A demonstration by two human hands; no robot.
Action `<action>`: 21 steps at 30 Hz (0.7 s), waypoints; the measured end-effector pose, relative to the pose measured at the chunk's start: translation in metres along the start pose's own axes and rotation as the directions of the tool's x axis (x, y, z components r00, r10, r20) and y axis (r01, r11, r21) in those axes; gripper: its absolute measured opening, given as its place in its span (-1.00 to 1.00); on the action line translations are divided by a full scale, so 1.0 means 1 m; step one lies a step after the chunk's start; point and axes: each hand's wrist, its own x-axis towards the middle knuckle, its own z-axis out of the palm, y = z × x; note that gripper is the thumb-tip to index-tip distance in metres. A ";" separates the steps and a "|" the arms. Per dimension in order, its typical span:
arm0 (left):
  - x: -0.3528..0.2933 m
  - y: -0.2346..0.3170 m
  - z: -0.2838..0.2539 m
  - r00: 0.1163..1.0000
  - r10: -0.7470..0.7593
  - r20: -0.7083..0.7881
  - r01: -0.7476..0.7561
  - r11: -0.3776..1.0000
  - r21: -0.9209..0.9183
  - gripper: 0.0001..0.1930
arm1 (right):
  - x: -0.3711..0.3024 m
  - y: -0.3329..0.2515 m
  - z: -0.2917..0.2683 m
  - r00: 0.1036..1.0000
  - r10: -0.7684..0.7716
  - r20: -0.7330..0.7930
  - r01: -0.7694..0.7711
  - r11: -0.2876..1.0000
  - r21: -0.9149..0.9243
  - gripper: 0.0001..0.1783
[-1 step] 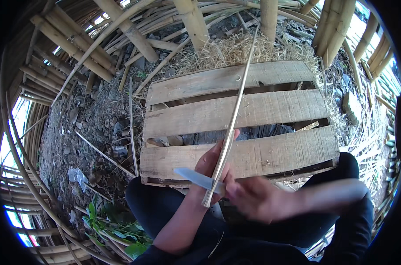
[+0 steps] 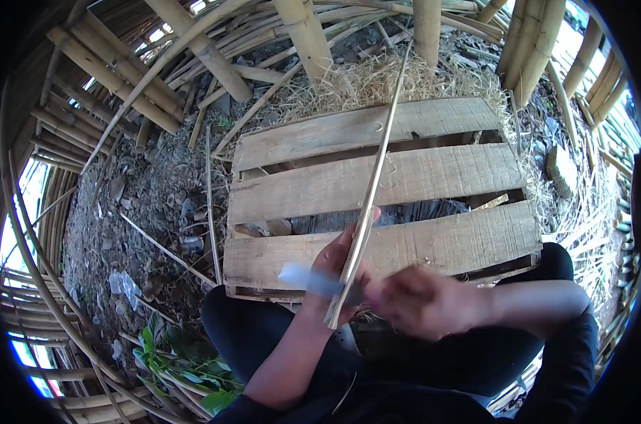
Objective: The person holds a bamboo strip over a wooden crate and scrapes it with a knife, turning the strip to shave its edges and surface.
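A long, thin bamboo strip (image 2: pixel 377 169) slants from my lap away over a slatted wooden board. Wrapped round its near part is my left hand (image 2: pixel 334 260), fingers closed. My right hand (image 2: pixel 433 305) is shut on a knife (image 2: pixel 313 280), blurred by motion; its handle is mostly hidden in the fingers. The blade points left and crosses the bamboo strip close to its near end, just below my left fingers. Whether the edge bites into the strip I cannot tell.
The slatted wooden board (image 2: pixel 278 258) stands before my knees, with gaps between its planks. Pale shavings (image 2: pixel 363 81) lie behind it. Bamboo poles (image 2: pixel 303 39) surround the spot. Left are thin sticks (image 2: pixel 212 205) on littered ground and green leaves (image 2: pixel 186 367).
My right hand and the knife have moved slightly away from me along the bamboo strip. The left hand and the strip have hardly moved.
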 end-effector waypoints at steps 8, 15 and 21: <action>-0.001 0.000 -0.019 0.993 0.039 0.111 -0.042 0.999 0.024 -0.32 | 0.007 0.013 0.020 0.988 -0.157 0.011 0.155 0.982 0.113 -0.45; 0.003 0.011 -0.008 0.997 -0.078 0.008 0.077 0.993 0.086 -0.54 | 0.006 0.010 0.008 0.990 -0.138 0.037 0.133 0.985 0.114 -0.42; 0.009 0.024 0.008 0.992 -0.103 -0.068 0.110 0.989 0.102 -0.62 | -0.006 -0.015 -0.007 0.993 -0.061 0.097 0.054 0.996 0.072 -0.41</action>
